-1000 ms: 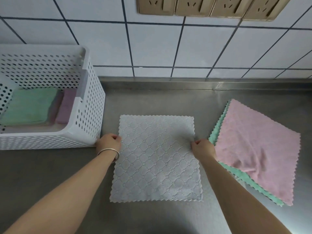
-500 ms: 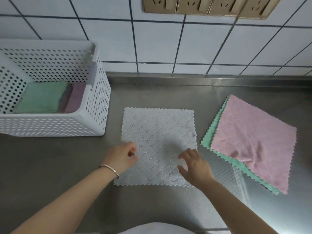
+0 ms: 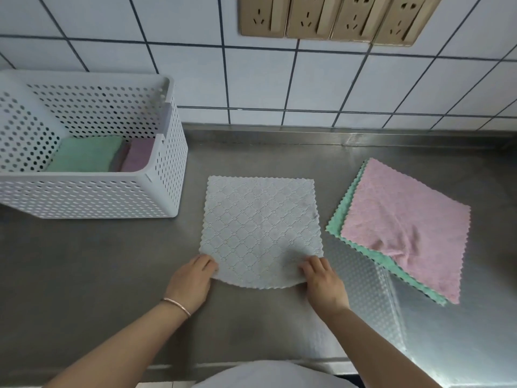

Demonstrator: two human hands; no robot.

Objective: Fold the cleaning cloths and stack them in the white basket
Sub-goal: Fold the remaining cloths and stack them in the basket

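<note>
A pale grey cloth [image 3: 260,225] with a diamond pattern lies spread on the steel counter in front of me. My left hand [image 3: 191,281] pinches its near left corner and my right hand [image 3: 321,278] pinches its near right corner; the near edge is lifted and bows between them. To the right a pink cloth [image 3: 405,222] lies unfolded on top of a green cloth [image 3: 340,219]. The white perforated basket [image 3: 167,191] stands at the left and holds a folded green cloth [image 3: 86,154] beside a folded purple-pink one [image 3: 137,155].
A tiled wall with a row of gold-coloured sockets [image 3: 335,18] rises behind the steel counter [image 3: 98,261]. The counter's front edge runs just below my forearms. Bare steel lies between the basket and the grey cloth.
Both hands slid from the cloth's side edges down to its near corners and took hold of them. The near edge has come up off the counter. The camera view shifted downward.
</note>
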